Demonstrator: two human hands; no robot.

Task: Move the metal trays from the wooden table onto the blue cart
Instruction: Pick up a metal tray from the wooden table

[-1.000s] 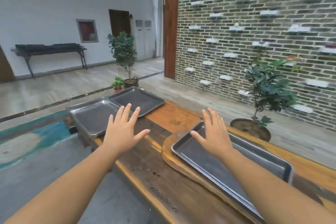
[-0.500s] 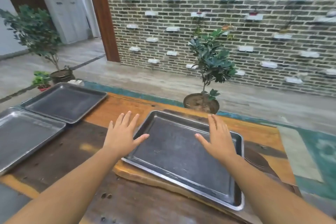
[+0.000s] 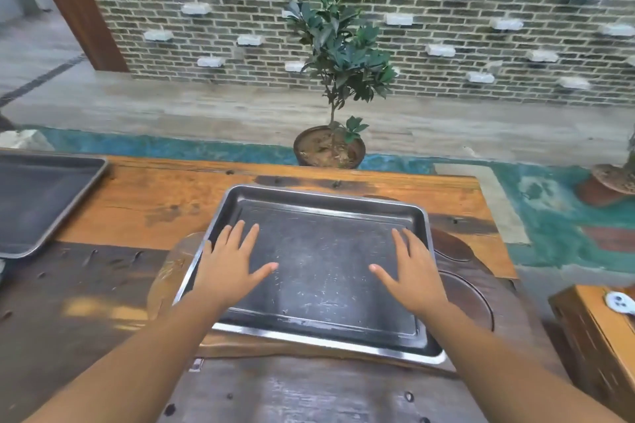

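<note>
Lying flat, metal tray (image 3: 323,251), long axis left-to-right.

We see only part of the second dark metal tray (image 3: 41,203), which the left edge cuts off. The rounded wooden board (image 3: 171,268) lies mostly hidden under the rectangular steel tray (image 3: 326,268). We cannot tell whether the left hand (image 3: 228,268) or right hand (image 3: 415,271) touches its floor. The small white object (image 3: 620,302) at the right edge is too blurred to identify.
</note>
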